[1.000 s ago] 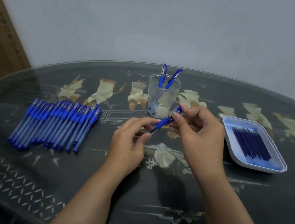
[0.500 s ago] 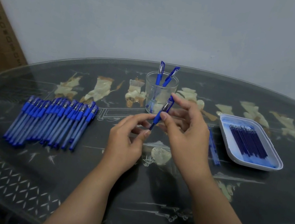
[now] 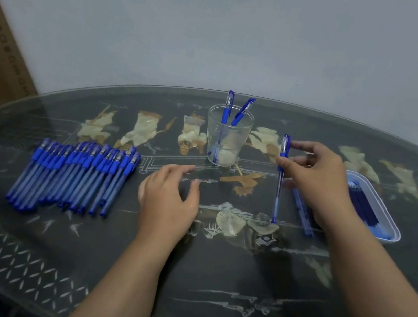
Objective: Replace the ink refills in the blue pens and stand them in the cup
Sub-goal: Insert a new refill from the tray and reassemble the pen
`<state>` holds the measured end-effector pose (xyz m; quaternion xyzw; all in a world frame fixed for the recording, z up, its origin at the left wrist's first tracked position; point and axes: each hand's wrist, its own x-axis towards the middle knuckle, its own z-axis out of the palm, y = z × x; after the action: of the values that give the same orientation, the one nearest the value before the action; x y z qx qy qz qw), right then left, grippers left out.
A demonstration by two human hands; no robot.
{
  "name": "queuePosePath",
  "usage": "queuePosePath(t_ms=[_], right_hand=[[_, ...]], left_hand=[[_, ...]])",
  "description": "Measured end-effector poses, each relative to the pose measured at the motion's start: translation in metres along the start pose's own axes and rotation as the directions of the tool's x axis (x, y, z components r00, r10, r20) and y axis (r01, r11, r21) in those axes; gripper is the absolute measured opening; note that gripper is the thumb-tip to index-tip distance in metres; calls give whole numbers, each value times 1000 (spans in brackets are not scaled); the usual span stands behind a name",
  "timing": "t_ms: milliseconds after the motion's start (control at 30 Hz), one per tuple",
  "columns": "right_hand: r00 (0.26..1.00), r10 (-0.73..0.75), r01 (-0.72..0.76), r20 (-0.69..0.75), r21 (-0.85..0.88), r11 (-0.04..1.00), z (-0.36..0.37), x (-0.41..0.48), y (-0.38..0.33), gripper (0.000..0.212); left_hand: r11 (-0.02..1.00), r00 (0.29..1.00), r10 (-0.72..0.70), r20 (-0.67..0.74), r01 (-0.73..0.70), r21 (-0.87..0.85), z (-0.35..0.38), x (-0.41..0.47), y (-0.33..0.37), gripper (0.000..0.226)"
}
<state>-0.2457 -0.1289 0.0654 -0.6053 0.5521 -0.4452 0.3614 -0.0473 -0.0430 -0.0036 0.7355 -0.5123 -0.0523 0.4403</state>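
Now the left hand point(image 3: 169, 201) has let go and hovers empty above the table point(image 3: 214, 266), fingers loosely spread, while the right hand point(image 3: 312, 178) pinches the capped pen point(image 3: 279, 184) upright, tip pointing down. Both hands held it a moment ago (so reassembly looks finished); the cup point(image 3: 227, 144), two pens point(image 3: 227, 107) already standing inside, waits just beyond, leftward.

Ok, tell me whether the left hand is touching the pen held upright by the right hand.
Apart. The head view shows a stretch of table between the left hand and the pen; only the right hand pinches it, near its cap.
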Motion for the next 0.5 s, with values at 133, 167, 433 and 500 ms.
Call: queuePosePath(t_ms=[133, 167, 433, 500], right_hand=[[996, 58, -54, 72, -51, 997, -1, 7, 8, 31], [994, 64, -62, 87, -29, 998, 2, 8, 8, 32], [989, -87, 122, -121, 314, 942, 15, 45, -64, 43], [974, -116, 181, -196, 358, 916, 19, 56, -77, 46]], left_hand=[[988, 998, -27, 53, 19, 150, 2, 0, -2, 30], [985, 997, -48, 68, 36, 169, 2, 0, -2, 31], [975, 994, -70, 88, 50, 218, 4, 1, -4, 29], [975, 994, -70, 81, 51, 217, 5, 1, -4, 28]])
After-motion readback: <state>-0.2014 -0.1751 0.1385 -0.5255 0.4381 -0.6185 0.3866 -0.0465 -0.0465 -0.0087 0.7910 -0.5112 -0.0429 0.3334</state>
